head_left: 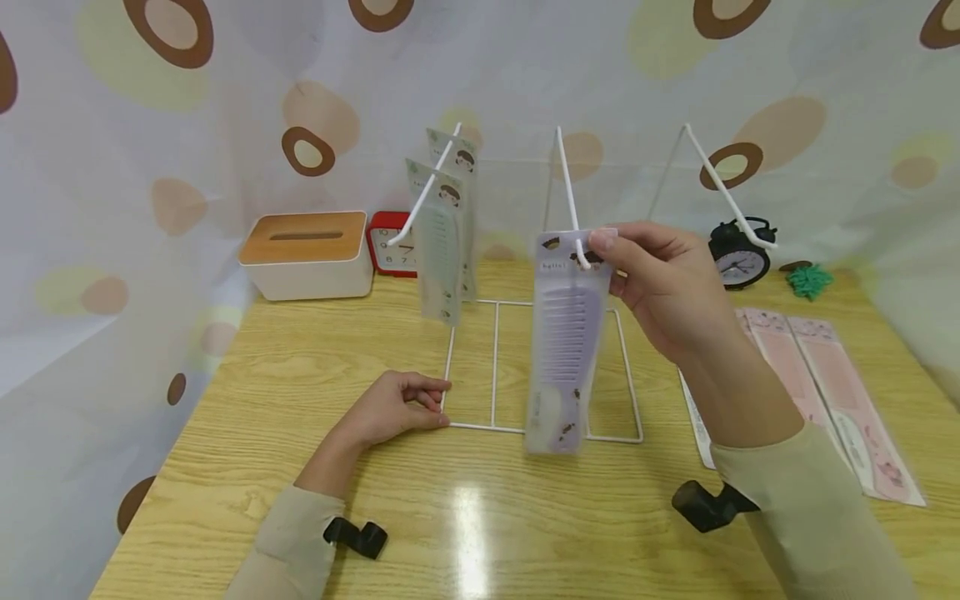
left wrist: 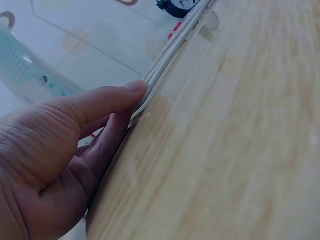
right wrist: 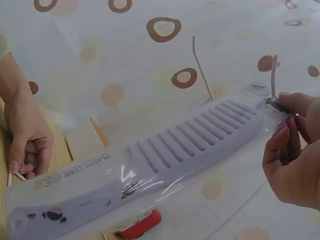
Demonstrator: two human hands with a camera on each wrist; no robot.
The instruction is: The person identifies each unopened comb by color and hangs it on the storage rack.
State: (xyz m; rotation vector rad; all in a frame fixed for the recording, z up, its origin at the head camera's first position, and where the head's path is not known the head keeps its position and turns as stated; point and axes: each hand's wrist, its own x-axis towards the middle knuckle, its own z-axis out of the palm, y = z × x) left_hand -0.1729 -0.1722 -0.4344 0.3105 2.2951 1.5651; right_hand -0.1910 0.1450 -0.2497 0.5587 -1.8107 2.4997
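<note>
A purple comb in a clear printed pack [head_left: 567, 350] hangs upright at the middle prong of a white wire rack [head_left: 495, 367]. My right hand [head_left: 667, 287] pinches the top corner of that pack, beside the prong's upturned tip; in the right wrist view the prong's end [right wrist: 274, 75] stands at the pack's top. Low on the left, my left hand [head_left: 397, 402] holds the front left corner of the rack's base between thumb and fingers, as the left wrist view shows with the white wire [left wrist: 162, 67]. Two green comb packs [head_left: 438, 242] hang on the left prong.
Pink comb packs [head_left: 843, 392] lie on the table at the right, partly behind my forearm. Along the back stand a tissue box [head_left: 307, 267], a red clock [head_left: 390, 262], a black alarm clock [head_left: 738, 258] and a green tangled bundle [head_left: 810, 282]. The right prong [head_left: 723, 183] bears nothing.
</note>
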